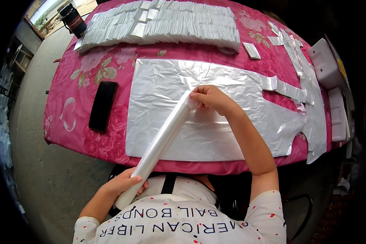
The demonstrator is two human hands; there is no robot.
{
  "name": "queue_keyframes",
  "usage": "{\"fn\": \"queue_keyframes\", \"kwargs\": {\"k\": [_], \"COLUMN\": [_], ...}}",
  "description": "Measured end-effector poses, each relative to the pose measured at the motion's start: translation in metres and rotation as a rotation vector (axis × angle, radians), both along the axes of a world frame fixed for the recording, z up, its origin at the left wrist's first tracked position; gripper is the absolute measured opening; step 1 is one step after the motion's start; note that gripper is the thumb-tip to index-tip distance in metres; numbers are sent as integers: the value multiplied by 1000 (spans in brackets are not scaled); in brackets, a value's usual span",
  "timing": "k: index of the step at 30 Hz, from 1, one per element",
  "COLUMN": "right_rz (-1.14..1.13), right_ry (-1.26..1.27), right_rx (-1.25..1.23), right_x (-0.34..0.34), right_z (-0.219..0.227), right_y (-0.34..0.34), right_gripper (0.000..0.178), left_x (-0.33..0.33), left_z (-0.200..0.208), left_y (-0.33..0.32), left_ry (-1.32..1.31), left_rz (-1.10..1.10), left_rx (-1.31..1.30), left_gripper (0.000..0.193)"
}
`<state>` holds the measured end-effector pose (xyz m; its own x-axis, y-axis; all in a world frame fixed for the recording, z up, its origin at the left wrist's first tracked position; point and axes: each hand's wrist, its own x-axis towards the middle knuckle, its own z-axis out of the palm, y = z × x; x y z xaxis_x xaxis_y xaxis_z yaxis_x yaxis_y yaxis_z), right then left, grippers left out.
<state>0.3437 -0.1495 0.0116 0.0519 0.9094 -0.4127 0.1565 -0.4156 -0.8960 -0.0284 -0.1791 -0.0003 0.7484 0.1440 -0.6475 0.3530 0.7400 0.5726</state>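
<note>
A long strip of whitish, see-through plastic film [162, 140], folded or rolled lengthwise, slants between my two hands over the table's near edge. My left hand [125, 184] is wrapped round its lower end, close to my body. Its upper end is pinched between the thumb and fingers of my right hand [212, 100]. Under the right hand lies a flat, crinkled stack of silvery-white plastic bags [183, 140], with cut-out handle parts toward the right. Whether the film is one bag or several layers, I cannot tell.
Rows of small folded white packets [183, 26] fill the table's far side; a single packet [252, 51] lies apart. A black phone [103, 106] rests left on the pink floral tablecloth [69, 89]. A dark bottle [73, 20] stands far left, white plastic bins [323, 63] at right.
</note>
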Motion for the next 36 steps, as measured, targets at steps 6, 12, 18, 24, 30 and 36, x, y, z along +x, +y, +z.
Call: {"fn": "queue_keyframes", "kwargs": {"k": [6,12,18,24,30,36], "right_rz": [-18,-394,-724,-689,-539,-406], "right_ry": [1,-323,-634,-650,-491,-452], "right_rx": [114,241,258,350,409,413], "right_x": [0,53,178,183,126,101], "right_z": [-6,-21,-31,-33,-32,-23], "right_y": [-7,-22,-72,-80,-39,-14], "right_gripper": [16,15,19,18,18,16], "left_x": [5,-4,-34,-24,108,169], "left_z": [-1,-3,1,16,60,33], "left_y": [-3,-1,14,55,74,67], "left_ry": [42,81,81,113,79,-418], "left_rz": [9,-94,-241,-639,-834,-532], "left_rx": [49,15,-65,328,1673,2200], "left_gripper": [64,64,56,49,53,59]}}
